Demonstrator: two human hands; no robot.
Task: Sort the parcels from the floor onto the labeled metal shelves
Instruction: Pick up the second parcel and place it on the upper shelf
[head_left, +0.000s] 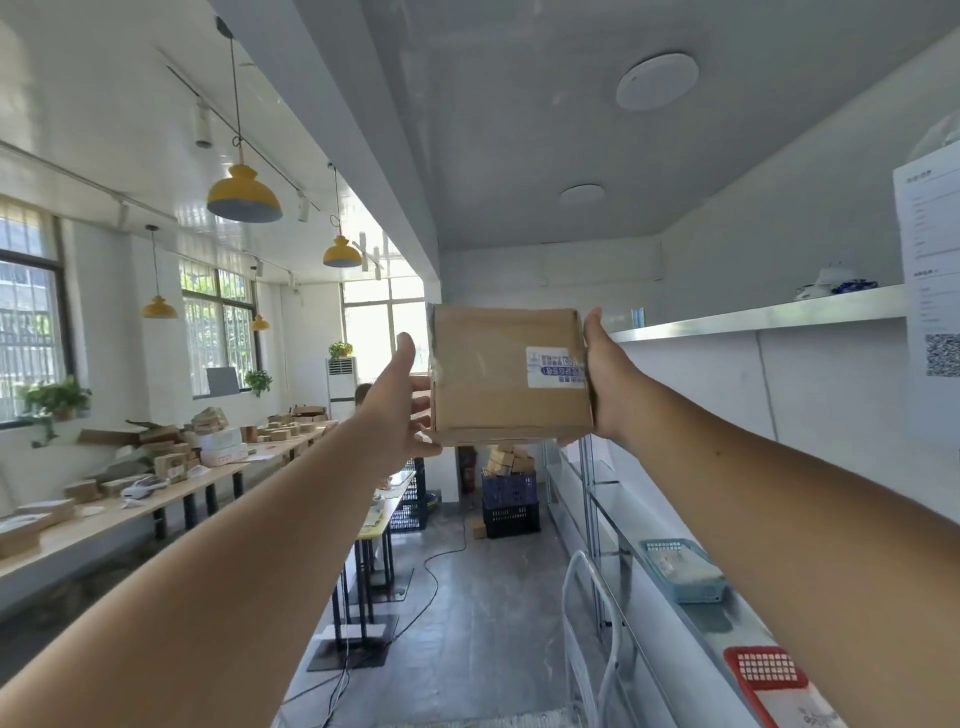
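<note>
Yellow pendant lamps hang at upper left, above barred windows and potted plants. A long table runs along the left. A white standing air conditioner is at centre left, with stacked dark crates at centre and a black cable on the floor. At lower right sit a blue basket and a red basket. A printed notice hangs at the right edge.

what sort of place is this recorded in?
Probably a parcel sorting or packing workroom. The left hand and right hand hold up a taped cardboard parcel with a shipping label, the long tables on the left are piled with small cartons, and metal shelves line the right wall.
</note>
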